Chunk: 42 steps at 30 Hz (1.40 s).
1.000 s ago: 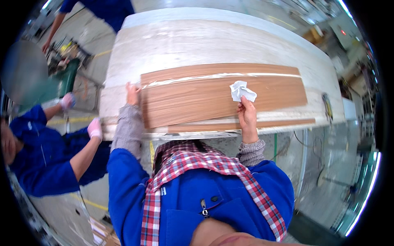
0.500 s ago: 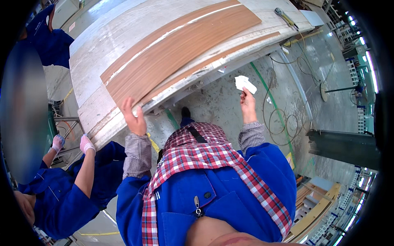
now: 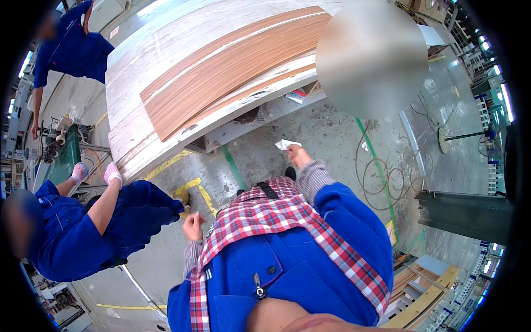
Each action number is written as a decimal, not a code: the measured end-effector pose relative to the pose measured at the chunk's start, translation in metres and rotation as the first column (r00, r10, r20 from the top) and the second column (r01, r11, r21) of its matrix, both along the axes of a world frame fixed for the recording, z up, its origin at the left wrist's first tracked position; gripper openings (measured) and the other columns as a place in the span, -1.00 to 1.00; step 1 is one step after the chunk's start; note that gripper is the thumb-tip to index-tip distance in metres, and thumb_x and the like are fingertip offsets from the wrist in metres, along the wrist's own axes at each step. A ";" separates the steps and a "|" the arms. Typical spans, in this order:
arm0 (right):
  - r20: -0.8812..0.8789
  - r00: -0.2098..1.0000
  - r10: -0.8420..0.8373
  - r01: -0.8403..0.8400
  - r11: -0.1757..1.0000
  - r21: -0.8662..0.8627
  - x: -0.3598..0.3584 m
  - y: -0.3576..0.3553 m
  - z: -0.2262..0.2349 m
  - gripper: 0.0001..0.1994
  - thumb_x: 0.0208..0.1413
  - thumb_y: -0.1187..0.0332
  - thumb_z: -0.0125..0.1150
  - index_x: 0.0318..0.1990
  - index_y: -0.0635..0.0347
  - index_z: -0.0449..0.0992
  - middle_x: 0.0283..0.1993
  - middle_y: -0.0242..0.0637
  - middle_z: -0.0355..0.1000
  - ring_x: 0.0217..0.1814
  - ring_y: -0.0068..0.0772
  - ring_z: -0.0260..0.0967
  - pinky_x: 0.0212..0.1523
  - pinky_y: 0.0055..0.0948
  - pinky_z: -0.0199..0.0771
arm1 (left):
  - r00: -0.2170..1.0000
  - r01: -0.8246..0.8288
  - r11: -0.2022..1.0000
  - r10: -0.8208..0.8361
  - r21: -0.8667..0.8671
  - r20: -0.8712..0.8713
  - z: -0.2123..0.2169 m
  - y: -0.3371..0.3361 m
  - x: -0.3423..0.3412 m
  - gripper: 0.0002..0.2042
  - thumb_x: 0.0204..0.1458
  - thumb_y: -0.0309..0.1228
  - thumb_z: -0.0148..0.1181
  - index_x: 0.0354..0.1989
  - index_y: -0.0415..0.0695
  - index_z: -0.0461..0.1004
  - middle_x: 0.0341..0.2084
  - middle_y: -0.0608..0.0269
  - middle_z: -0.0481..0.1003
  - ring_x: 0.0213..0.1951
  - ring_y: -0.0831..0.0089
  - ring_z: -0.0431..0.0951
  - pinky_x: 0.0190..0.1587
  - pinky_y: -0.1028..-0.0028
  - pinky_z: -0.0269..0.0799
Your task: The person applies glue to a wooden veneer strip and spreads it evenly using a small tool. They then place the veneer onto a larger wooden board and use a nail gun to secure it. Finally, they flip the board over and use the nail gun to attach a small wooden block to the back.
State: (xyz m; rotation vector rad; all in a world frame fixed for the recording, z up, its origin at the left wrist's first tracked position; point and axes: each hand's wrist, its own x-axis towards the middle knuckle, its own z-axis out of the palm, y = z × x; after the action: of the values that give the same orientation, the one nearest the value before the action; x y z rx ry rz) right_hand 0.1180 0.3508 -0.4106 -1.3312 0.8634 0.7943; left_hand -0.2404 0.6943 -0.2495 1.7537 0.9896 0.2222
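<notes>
My right hand [image 3: 300,156] pinches a small white piece of paper [image 3: 285,145] over the floor in front of the worktable. It is seen nearly edge-on. At my left side, beside the checked apron [image 3: 260,213], my left hand [image 3: 193,226] hangs with its fingers curled in and nothing visible in them. On the worktable [image 3: 133,77] lies a brown wood-grain panel [image 3: 238,72] with a pale strip along it. A narrow brown strip [image 3: 265,86] lies near the table's front edge. Neither hand touches the table.
A co-worker in blue [image 3: 94,227], wearing pale gloves, stands left at the table's end. Another person [image 3: 69,50] stands at the far left. A loose hose [image 3: 381,185] lies on the floor to the right, near a dark green beam [image 3: 462,213]. A blurred patch hides the table's right end.
My left hand has left the panel's edge and dropped back to my side. The right hand has come inward and lower, still with the white paper.
</notes>
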 end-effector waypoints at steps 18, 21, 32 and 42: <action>0.420 0.788 0.450 -0.380 0.892 -0.243 -0.090 -0.028 -0.017 -0.53 0.14 0.05 -0.01 -0.63 0.24 0.49 -0.69 -0.25 0.42 -0.67 -0.41 0.40 -0.61 -0.43 0.39 | 0.933 0.320 0.915 -0.349 0.244 0.084 -0.064 -0.044 0.131 -0.59 -0.01 -0.31 0.17 -0.76 -0.27 0.18 -0.85 0.10 0.09 -0.71 0.48 0.06 -0.63 0.34 0.07; 0.337 0.898 0.284 -0.167 0.927 -0.337 -0.091 -0.068 0.049 -0.49 0.12 0.01 0.03 -0.70 0.24 0.42 -0.78 -0.29 0.32 -0.77 -0.51 0.30 -0.74 -0.55 0.25 | 0.868 0.495 0.847 -0.492 0.194 -0.068 -0.014 -0.096 0.174 -0.51 0.06 -0.18 0.10 -0.75 -0.35 0.26 -0.84 -0.05 0.11 -0.74 0.46 0.08 -0.63 0.30 0.08; 0.724 0.657 -0.210 -0.358 0.758 0.545 -0.002 -0.072 0.265 -0.44 0.18 0.33 -0.07 0.28 0.37 -0.03 0.28 0.00 0.08 0.32 -0.20 0.05 0.23 -0.36 0.11 | 0.588 0.753 0.596 -0.420 -0.278 0.691 0.088 -0.194 0.350 -0.59 0.25 -0.22 -0.31 0.11 -0.27 0.19 -0.09 0.03 0.41 -0.19 0.40 0.46 -0.14 0.46 0.36; 0.910 0.409 0.074 -0.732 0.621 0.278 0.090 -0.042 0.327 -0.04 -0.20 0.08 0.23 0.31 0.35 -0.15 0.40 0.00 -0.24 0.45 -0.11 -0.30 0.37 -0.18 -0.27 | 0.280 0.478 0.336 -0.934 0.812 0.222 0.124 -0.230 0.502 -0.64 0.07 -0.38 -0.14 0.02 -0.24 0.33 0.15 0.04 0.23 0.23 0.16 0.15 0.26 0.03 -0.14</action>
State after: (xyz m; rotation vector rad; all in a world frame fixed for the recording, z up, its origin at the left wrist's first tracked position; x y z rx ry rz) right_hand 0.2081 0.3084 -0.0840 -1.0637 -0.6186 0.6196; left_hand 0.2618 0.4639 -0.1256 2.2629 -0.6950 0.5422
